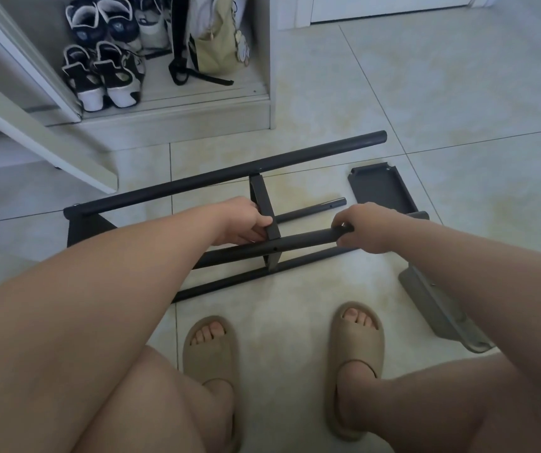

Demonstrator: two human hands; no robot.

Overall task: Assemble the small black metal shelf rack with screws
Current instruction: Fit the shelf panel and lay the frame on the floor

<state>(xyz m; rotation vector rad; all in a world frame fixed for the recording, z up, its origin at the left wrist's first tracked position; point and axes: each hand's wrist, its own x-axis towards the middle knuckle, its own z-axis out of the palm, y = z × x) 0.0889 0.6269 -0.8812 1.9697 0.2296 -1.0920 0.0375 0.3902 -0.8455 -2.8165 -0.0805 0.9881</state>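
At the far left, shoes [105, 76] are sitting in an open cabinet [197, 109], with a bag [217, 44] beside them. Below, the partly built rack [89, 227] is lying on the tiled floor [458, 109]. Its far tube [223, 173] is running from low left up to the right. A flat bracket [262, 197] is meeting that tube near its middle and reaching back toward the near tube [246, 281], which is lying closest to the person.

The left grip [246, 222] is holding the bracket, with fingers curling round its edge. A middle tube [302, 241] is crossing in front of the bracket's lower end, raised above the near tube. The right grip [365, 228] is wrapping round this tube's right end – fingers closed on it.

Between the two hands and slightly farther off, a thin rod [315, 210] is lying loose on the floor. To its right, a grey panel [380, 188] is resting flat, near the right hand. A second panel [432, 302] is lying under the right forearm, partly hidden by it.

Nearest the camera, two feet in beige slippers [212, 351] are standing on the tiles – just short of the near tube.
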